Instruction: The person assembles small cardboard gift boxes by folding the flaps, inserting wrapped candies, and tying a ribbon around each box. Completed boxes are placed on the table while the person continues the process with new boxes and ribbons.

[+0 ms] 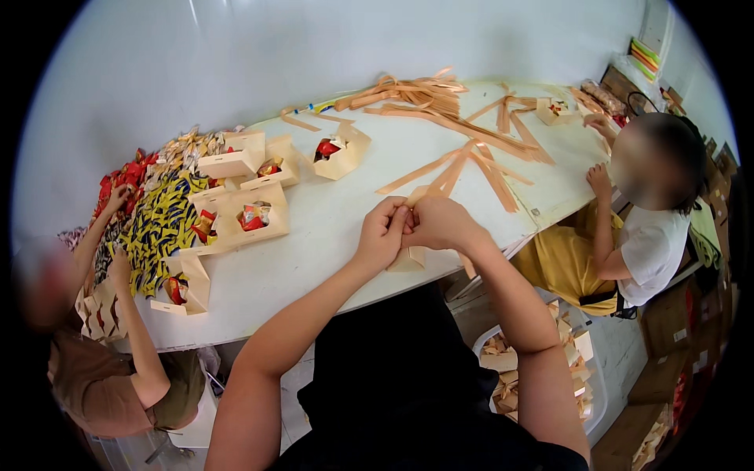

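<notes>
At the table's near edge my left hand (382, 234) and my right hand (444, 224) meet, fingers closed in a pinch on a peach ribbon (425, 191). A cream paper box (407, 260) shows just below them, mostly hidden by the hands. One ribbon end (468, 267) hangs below my right wrist. Exactly how the ribbon lies between my fingertips is hidden. Just beyond my hands, several loose peach ribbons (479, 161) fan out on the white table (330, 216).
Open cream boxes (271, 196) with wrapped sweets stand left, beside heaped yellow-and-black packets (161, 212). A ribbon bundle (416, 96) lies at the back. One person (102, 369) works at left, another (652, 243) at right. A bin of folded boxes (577, 353) stands below, right.
</notes>
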The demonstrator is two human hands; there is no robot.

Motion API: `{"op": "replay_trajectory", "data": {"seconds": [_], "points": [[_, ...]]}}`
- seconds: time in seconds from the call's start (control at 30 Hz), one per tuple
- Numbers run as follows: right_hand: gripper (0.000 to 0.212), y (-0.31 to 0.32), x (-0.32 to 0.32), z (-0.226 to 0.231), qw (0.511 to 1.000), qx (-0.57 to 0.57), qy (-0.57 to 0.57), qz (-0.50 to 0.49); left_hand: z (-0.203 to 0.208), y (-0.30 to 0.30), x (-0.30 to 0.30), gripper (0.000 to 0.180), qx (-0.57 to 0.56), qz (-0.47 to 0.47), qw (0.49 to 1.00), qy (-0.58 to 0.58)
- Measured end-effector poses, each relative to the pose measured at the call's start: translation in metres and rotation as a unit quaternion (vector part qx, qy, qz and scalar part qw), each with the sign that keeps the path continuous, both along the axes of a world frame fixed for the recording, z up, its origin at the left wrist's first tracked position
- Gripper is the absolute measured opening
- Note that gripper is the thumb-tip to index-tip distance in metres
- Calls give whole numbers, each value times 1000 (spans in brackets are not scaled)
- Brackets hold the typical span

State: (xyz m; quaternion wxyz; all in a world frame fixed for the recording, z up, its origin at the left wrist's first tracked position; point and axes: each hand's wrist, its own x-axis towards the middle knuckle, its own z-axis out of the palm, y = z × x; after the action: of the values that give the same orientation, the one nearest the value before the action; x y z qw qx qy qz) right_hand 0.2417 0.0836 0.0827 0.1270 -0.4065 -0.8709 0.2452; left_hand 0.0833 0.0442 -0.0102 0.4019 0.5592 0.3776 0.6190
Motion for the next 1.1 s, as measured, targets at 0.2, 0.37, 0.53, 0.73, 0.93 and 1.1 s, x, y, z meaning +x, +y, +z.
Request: {"op": "replay_trajectory", "data": {"seconds": [0.2, 0.37, 0.53, 0.73, 0.93, 1.1], "points": [[35, 15, -4, -10, 981, -174, 66, 52, 5, 1, -14, 19, -12, -18, 997, -73], [33, 1, 7, 5, 952, -247, 159, 86, -3, 7, -26, 21, -23, -39, 995, -93], [38, 11, 20, 39, 987, -161, -2, 21, 1, 3, -23, 23, -26, 23, 998, 49], [35, 15, -19, 59, 973, -168, 160, -16, 11, -6, -26, 21, 100, 76, 971, 205], [30, 17, -44, 46, 936, -104, 336, 25, -5, 9, -22, 22, 11, -7, 998, -67], [36, -1, 0, 44, 867, -35, 478, -136, -4, 5, -23, 21, -53, -26, 991, -124]]}}
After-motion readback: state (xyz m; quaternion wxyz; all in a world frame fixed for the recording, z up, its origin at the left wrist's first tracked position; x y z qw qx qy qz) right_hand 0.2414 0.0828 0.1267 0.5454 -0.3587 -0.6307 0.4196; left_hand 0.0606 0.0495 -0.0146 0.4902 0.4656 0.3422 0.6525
